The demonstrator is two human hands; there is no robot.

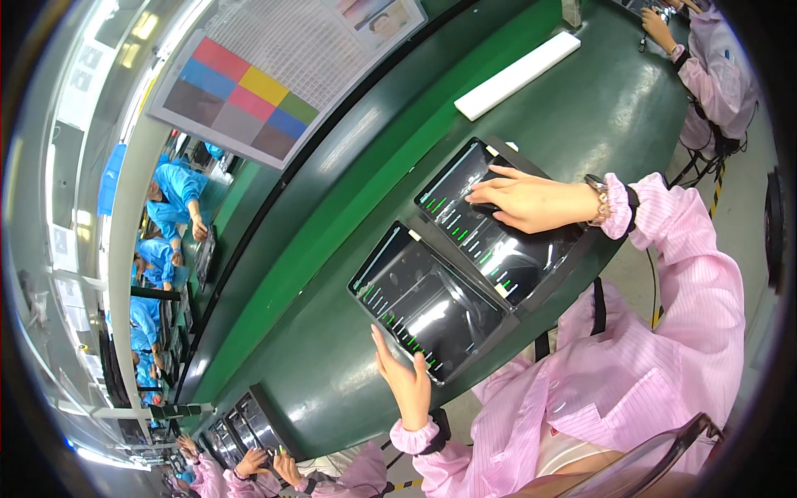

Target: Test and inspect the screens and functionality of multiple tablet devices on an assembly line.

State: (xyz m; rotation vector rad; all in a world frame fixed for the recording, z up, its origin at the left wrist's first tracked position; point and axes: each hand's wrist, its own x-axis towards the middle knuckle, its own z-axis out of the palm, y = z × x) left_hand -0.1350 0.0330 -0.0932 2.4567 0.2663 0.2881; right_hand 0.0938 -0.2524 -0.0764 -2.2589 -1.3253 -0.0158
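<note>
Two dark tablets lie side by side on the green workbench, each lit with rows of green and white text lines. My right hand [535, 202] reaches over the right tablet [469, 236], its fingers stretched out and the tips at the screen's upper part. Beside the lower left edge of the left tablet [444, 311] is my left hand [404, 382], thumb and fingers apart and holding nothing. Whether its fingertips touch that tablet's edge, I cannot tell. Pale tabs show at the tablets' edges, and a dark tray or frame seems to run under them.
A long white bar [519, 76] lies farther back on the green workbench [324, 407]. Above hangs a board with coloured squares [249, 91]. More dark devices [249, 423] and co-workers' hands are at the lower left. Another person [714, 75] works at the upper right; people in blue sit across.
</note>
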